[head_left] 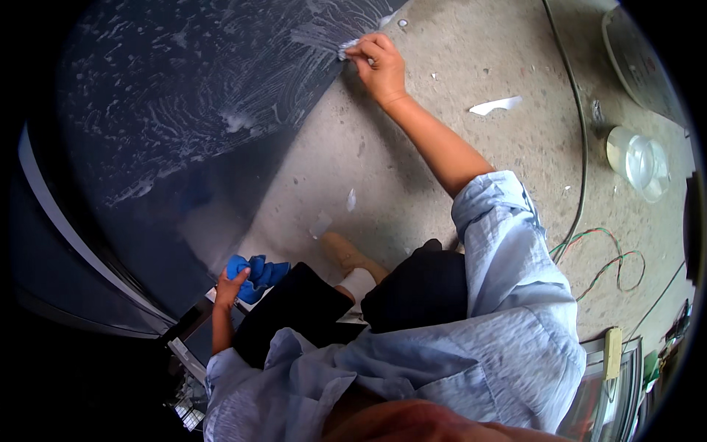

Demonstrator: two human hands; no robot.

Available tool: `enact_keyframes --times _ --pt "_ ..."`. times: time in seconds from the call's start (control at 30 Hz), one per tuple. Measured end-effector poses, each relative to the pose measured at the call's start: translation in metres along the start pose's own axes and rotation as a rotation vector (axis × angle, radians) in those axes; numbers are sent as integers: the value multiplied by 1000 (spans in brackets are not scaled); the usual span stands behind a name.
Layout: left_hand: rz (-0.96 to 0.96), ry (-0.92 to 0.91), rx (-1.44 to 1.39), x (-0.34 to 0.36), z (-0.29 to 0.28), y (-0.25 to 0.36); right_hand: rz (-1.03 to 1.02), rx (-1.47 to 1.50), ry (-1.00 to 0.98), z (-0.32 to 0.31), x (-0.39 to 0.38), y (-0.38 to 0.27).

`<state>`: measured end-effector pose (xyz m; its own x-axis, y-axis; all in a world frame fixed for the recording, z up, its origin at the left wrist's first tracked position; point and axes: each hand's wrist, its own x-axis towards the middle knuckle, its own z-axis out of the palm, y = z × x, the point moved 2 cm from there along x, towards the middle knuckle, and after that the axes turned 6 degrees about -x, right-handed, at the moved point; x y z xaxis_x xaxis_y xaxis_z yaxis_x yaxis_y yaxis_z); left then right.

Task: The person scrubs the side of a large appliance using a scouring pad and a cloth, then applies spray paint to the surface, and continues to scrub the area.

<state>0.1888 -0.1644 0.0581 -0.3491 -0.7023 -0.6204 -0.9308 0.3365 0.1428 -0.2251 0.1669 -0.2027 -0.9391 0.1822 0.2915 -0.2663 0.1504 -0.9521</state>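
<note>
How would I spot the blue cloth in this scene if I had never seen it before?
Start at the big dark soapy panel that fills the upper left, and follow its lower edge down toward the person's knees. There the left hand grips a bunched blue cloth. It is the only bright blue thing in view; the right hand, far up on the panel, holds only a small pale scrap.

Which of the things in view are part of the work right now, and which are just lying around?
In use:
right hand pressing a small pad on the soapy dark glass panel
left hand holding a blue cloth

Lying about:
clear plastic jar
green and red wires
white scrap
</note>
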Motion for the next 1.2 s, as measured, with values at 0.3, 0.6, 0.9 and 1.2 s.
enact_keyframes --times 0.3,0.6,0.9,1.2 --pt "11 42 35 -14 1 14 -372 -12 90 2 21 -44" --pt "4 11 -51 -6 -1 -12 -29 175 227 -9 39 -42" --pt "8 -6 -36 2 -5 -14 -159 25 204 1 28 -47" --pt "-14 -10 10 -3 -2 -2 -235 111 139 10 17 -56"
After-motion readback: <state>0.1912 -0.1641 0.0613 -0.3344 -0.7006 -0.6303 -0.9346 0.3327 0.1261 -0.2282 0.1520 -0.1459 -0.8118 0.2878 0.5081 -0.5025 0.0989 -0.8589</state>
